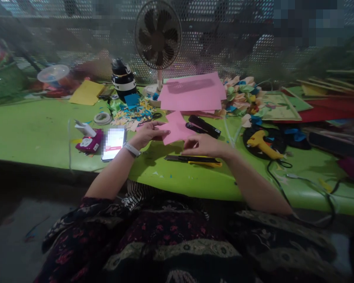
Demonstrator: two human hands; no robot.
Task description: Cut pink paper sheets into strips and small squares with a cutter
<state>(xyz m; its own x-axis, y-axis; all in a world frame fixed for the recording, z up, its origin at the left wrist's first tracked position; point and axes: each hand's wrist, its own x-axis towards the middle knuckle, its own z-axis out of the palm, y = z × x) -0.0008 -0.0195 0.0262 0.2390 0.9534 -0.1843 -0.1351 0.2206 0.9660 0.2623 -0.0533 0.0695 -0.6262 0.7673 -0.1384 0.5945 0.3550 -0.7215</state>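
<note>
Between the thumb and fingers of my left hand [149, 134] is a piece of pink paper [177, 127], held just above the green table. My right hand [205, 145] is at the paper's right edge with its fingers curled together; what they hold, if anything, is hidden. Below that hand lies a yellow-and-black box cutter [205, 160]. A black stapler [205, 126] rests just behind my right hand. Left of my left wrist is a phone [115, 143] with its screen lit.
Large pink sheets [191, 92] lie in front of a fan [158, 37]. Paper scraps [135, 114] are heaped by a dark bottle [124, 80]. A yellow glue gun [264, 144] with a cord is at right, a tape roll [102, 118] at left. The green table's edge [177, 184] runs near my body.
</note>
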